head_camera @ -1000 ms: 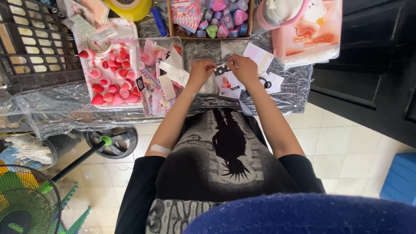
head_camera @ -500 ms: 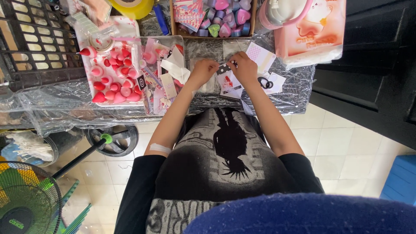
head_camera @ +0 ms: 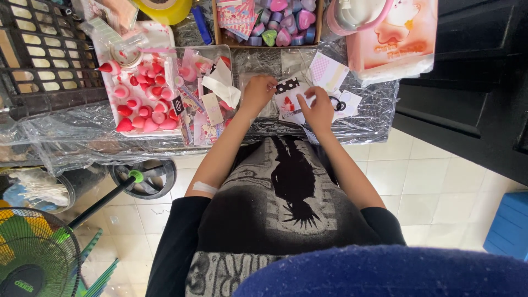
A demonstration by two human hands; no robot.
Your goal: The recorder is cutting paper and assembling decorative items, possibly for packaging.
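Centrally, a small packet [head_camera: 290, 98] is pinched by left hand [head_camera: 257, 92] and right hand [head_camera: 318, 108] on the plastic-covered table [head_camera: 71, 124]. Left: tray [head_camera: 159, 34] of red-pink pieces; far: box [head_camera: 220, 39] of hearts.

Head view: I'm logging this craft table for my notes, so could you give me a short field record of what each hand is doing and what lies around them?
left hand: pinches the black dotted top edge of a small packet
right hand: rests on the same packet's right side
packet: white card with a red shape, flat on the plastic-covered table
left of hands: white tray of red and pink heart pieces
above hands: cardboard box of pastel hearts
upper right: pink bag
floor, lower left: green fan
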